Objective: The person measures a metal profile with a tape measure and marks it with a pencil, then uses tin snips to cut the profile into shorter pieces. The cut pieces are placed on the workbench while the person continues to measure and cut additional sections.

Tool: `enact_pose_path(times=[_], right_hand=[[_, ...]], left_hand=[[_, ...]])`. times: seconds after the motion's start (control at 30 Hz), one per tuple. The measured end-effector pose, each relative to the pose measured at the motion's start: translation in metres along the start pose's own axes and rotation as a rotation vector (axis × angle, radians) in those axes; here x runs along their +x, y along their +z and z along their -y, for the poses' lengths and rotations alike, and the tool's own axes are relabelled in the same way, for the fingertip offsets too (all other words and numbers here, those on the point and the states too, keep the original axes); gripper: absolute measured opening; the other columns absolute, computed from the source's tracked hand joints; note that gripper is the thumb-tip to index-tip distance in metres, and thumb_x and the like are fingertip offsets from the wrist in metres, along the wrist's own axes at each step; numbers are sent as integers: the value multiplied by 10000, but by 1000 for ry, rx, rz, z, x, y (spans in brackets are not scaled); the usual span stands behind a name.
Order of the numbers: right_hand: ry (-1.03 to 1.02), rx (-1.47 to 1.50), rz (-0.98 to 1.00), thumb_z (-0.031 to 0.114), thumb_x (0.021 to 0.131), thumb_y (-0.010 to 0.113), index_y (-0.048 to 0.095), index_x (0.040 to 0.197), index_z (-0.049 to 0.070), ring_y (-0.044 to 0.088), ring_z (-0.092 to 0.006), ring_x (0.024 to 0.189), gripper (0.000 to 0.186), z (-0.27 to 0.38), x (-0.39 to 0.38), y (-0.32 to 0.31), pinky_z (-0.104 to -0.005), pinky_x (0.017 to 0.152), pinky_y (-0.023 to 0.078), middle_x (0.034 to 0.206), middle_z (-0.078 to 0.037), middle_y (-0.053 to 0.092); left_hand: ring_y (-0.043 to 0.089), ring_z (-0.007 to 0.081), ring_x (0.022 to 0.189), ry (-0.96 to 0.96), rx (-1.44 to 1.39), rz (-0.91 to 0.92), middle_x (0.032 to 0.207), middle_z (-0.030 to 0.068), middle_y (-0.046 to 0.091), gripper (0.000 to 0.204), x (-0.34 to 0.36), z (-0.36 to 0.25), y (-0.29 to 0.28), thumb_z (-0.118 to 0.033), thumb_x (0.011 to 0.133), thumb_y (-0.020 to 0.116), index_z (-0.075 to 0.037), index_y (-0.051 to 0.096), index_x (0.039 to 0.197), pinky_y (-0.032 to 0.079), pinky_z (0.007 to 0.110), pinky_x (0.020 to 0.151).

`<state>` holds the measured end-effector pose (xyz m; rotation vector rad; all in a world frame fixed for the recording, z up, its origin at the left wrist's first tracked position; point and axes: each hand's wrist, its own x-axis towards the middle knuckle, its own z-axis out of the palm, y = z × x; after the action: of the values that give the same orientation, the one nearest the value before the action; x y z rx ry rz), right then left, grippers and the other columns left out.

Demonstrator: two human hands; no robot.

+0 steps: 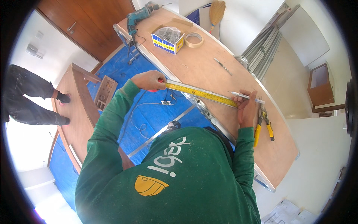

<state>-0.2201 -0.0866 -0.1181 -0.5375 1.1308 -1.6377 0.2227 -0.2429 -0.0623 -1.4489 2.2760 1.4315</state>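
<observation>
My left hand (149, 80) is closed around a tape measure, whose red case shows at the fingers. Its yellow blade (201, 93) stretches out to the right along a pale metal strip, over the near edge of the wooden worktop (238, 123). At the blade's other end is my right hand (246, 109), its fingers bent around a slim white pen (248, 97). Whether these fingers also pinch the blade or the strip, I cannot tell. Just right of that hand lie yellow-handled pliers or snips (263, 125). A drill bit (222, 66) rests farther back on the worktop.
On the worktop's far end are a teal power drill (137, 18), a box of small metal pieces (167, 42) and a masking tape roll (194, 40). Metal profiles (264, 54) lean beyond it. Cables cross the blue floor sheet (149, 112). Another person (30, 95) stands on a wooden bench at left.
</observation>
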Motion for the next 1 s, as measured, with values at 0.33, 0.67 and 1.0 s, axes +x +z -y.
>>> enact_pose_path(times=[0.33,0.67,1.0], right_hand=[[-25,-6,50,565,1233,439,706,1207,-58,686,-225,878,678,-3,-1,-6,-471,1000,628,900,-88,674],[-106,-261,93,315,1191,645,785,1244,-24,750,-167,981,371,-8,-5,-2,-348,962,631,1090,-81,783],[-86,-359,120,217,1156,669,774,1287,-3,746,-150,1029,277,27,-24,-1,-310,992,595,1112,-63,777]], left_hand=[[733,185,691,31,55,-109,797,105,755,373,-7,-5,11,-290,994,683,30,814,1134,606,372,671],[790,274,744,36,223,-260,821,152,798,371,4,3,22,-293,969,613,-21,846,1066,631,436,742],[748,245,683,-3,178,-207,800,157,767,366,-1,-11,17,-282,1000,650,31,823,1075,609,419,690]])
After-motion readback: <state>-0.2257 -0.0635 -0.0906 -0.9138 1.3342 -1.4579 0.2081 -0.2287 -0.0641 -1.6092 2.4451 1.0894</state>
